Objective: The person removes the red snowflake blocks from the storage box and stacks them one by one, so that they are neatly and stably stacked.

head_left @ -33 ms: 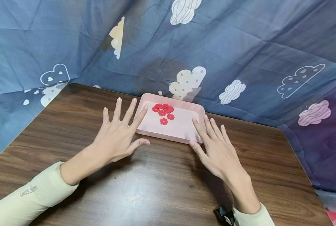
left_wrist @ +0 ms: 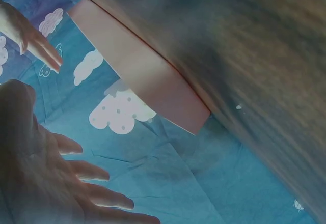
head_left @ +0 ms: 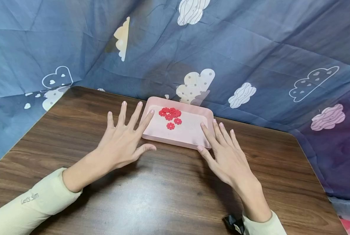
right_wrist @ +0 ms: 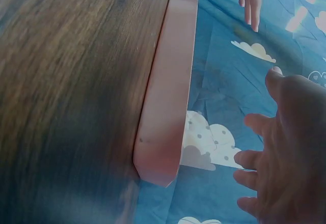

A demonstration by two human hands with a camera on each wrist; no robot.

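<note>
A shallow pink tray sits at the table's far side, holding several red flower-shaped discs. Most of the discs lie in an overlapping cluster, with two lying nearer the front. My left hand, fingers spread and holding nothing, overlaps the tray's left edge in the head view. Over the front right corner appears my right hand, its fingers extended and holding nothing. Both wrist views show the hands raised above the table, apart from the tray's pink side wall.
The brown wood-grain table ends at a blue cloud-print cloth hanging just behind the tray. Near my right cuff lies a small black object.
</note>
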